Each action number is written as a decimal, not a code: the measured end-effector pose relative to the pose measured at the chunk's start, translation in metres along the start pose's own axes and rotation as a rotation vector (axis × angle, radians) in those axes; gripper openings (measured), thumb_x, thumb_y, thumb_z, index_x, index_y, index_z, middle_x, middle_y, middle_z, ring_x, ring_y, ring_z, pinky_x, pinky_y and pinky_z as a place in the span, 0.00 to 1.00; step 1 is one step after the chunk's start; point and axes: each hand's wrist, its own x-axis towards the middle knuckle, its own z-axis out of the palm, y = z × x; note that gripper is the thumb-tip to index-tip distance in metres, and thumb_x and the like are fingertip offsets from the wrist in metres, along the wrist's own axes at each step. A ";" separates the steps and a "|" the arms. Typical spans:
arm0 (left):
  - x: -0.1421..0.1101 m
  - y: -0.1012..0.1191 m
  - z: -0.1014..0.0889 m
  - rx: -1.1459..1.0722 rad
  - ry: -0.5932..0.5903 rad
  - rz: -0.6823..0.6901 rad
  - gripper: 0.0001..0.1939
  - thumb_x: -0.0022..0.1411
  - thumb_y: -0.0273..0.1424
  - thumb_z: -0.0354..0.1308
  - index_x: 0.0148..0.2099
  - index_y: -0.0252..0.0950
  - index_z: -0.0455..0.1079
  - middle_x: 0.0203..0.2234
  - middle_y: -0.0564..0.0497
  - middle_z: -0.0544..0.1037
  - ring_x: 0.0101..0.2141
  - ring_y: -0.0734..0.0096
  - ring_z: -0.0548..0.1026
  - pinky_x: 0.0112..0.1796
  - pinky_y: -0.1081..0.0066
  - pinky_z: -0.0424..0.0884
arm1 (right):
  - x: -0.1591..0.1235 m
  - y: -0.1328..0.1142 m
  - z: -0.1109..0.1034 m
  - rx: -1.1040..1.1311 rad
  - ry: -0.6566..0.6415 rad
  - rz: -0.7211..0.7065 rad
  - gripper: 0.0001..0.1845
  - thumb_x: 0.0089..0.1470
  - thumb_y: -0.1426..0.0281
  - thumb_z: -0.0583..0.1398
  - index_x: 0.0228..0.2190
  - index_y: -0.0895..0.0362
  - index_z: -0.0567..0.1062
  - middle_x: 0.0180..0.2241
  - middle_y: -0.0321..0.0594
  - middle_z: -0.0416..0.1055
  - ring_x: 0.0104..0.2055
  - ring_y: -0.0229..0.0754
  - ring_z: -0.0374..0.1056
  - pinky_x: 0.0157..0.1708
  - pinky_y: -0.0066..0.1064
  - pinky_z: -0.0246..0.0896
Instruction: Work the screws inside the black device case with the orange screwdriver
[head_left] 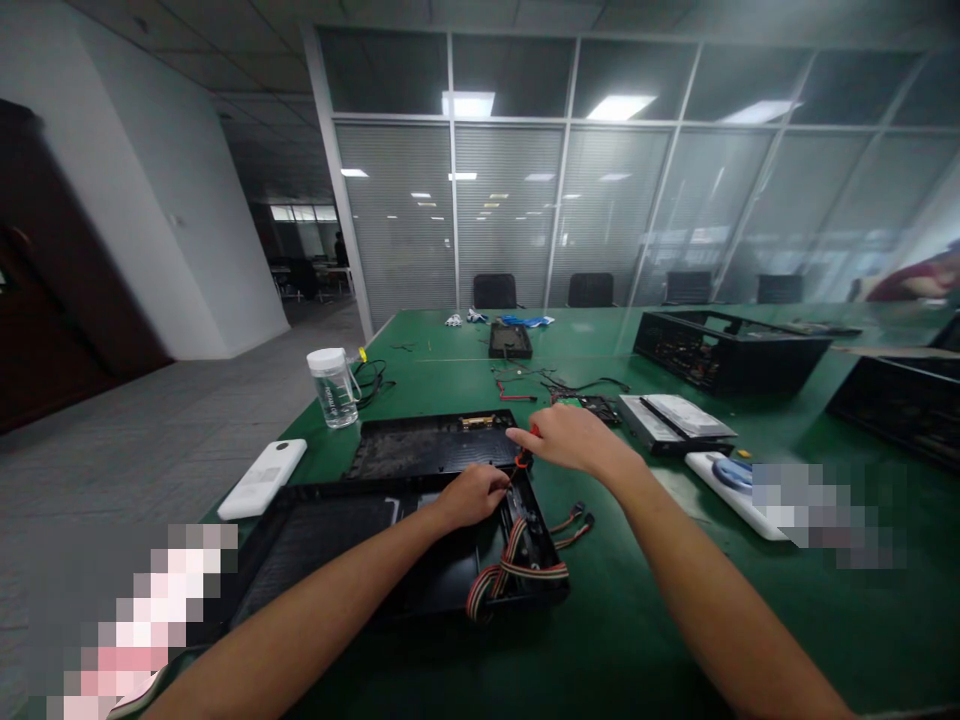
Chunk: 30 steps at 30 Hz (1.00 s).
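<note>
A screwdriver with a red-and-orange handle stands nearly upright in my right hand, whose fingers are wrapped round its top. My left hand is closed in a pinch beside the screwdriver's lower end; what its fingertips hold, if anything, is too small to make out. Both hands are over the right end of a shallow black computer-case panel lying on the table. Striped multicoloured wires loop over its right corner, and their connectors rest on the table. The screwdriver's tip is hidden near my left fingers.
Behind lies another black panel. At left are a clear bottle and a white slab-like device. A silver box-shaped unit, a second white device and an open black case are at right. Another person's red sleeve shows far right.
</note>
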 end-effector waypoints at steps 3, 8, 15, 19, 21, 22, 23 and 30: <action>-0.002 0.000 0.000 0.017 0.005 0.015 0.07 0.55 0.23 0.53 0.36 0.34 0.71 0.27 0.51 0.74 0.30 0.71 0.70 0.35 0.75 0.64 | 0.003 0.002 0.002 0.030 0.035 -0.019 0.29 0.56 0.50 0.45 0.29 0.59 0.74 0.30 0.49 0.72 0.34 0.47 0.69 0.33 0.32 0.57; -0.006 -0.002 0.001 0.053 0.018 0.104 0.08 0.57 0.22 0.50 0.38 0.34 0.67 0.32 0.49 0.72 0.34 0.71 0.69 0.39 0.74 0.64 | -0.001 0.030 0.034 0.360 0.150 -0.088 0.22 0.55 0.55 0.48 0.26 0.58 0.71 0.24 0.39 0.69 0.28 0.39 0.64 0.29 0.28 0.53; -0.007 -0.005 0.004 0.052 0.062 0.121 0.08 0.57 0.22 0.50 0.39 0.33 0.67 0.32 0.49 0.72 0.34 0.71 0.69 0.39 0.74 0.64 | -0.034 0.101 0.136 1.436 0.142 0.202 0.22 0.52 0.52 0.51 0.35 0.57 0.69 0.20 0.31 0.60 0.17 0.31 0.49 0.17 0.25 0.43; -0.005 -0.005 0.003 0.005 0.058 0.050 0.08 0.55 0.22 0.52 0.37 0.33 0.70 0.28 0.51 0.73 0.30 0.73 0.70 0.35 0.75 0.64 | -0.032 0.116 0.140 1.792 0.455 0.264 0.20 0.44 0.56 0.61 0.36 0.54 0.67 0.31 0.34 0.63 0.23 0.31 0.55 0.19 0.25 0.50; -0.005 -0.005 0.002 -0.007 0.056 0.035 0.08 0.55 0.23 0.53 0.37 0.33 0.71 0.27 0.51 0.73 0.28 0.73 0.70 0.33 0.76 0.64 | -0.031 0.117 0.134 1.835 0.528 0.241 0.19 0.40 0.59 0.64 0.33 0.53 0.66 0.29 0.32 0.60 0.24 0.32 0.56 0.21 0.25 0.53; -0.005 -0.005 0.002 -0.003 0.056 0.036 0.07 0.55 0.23 0.53 0.36 0.33 0.71 0.27 0.51 0.73 0.28 0.73 0.70 0.33 0.76 0.64 | -0.031 0.116 0.132 1.835 0.538 0.239 0.19 0.39 0.59 0.65 0.31 0.53 0.65 0.27 0.31 0.59 0.24 0.32 0.55 0.21 0.25 0.53; -0.006 -0.004 0.001 0.008 0.053 0.046 0.07 0.55 0.23 0.53 0.36 0.33 0.71 0.27 0.51 0.73 0.29 0.73 0.70 0.34 0.75 0.64 | -0.032 0.115 0.131 1.823 0.534 0.247 0.19 0.38 0.59 0.65 0.29 0.53 0.64 0.25 0.30 0.56 0.23 0.31 0.54 0.20 0.25 0.52; -0.002 -0.002 -0.018 0.099 0.024 0.159 0.09 0.61 0.26 0.50 0.39 0.34 0.71 0.34 0.48 0.76 0.38 0.69 0.71 0.43 0.73 0.63 | -0.038 0.098 0.137 1.595 0.367 0.238 0.24 0.49 0.47 0.53 0.21 0.54 0.57 0.19 0.30 0.53 0.18 0.32 0.49 0.19 0.28 0.47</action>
